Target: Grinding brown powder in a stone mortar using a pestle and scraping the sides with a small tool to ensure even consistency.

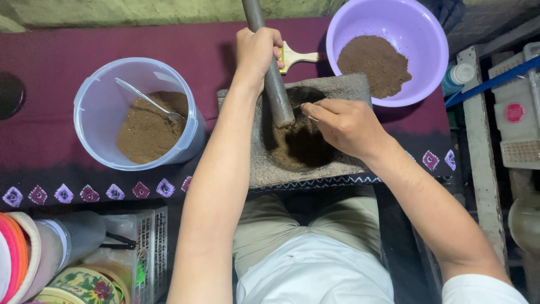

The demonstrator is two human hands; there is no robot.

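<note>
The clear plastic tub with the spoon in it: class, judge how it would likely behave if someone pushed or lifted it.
The clear plastic tub would probably slide rather than tip: it looks wide and holds brown powder low down. The cloth under it may drag or bunch. The spoon lies loose against the powder, so it would likely shift or rattle when lifted.

Off to the side there's a clear plastic tub of brown powder with a metal spoon stuck in it, sitting on a maroon cloth with little diamond patterns. A lilac bowl holds more powder, wooden-handled brush just beside it.
</note>
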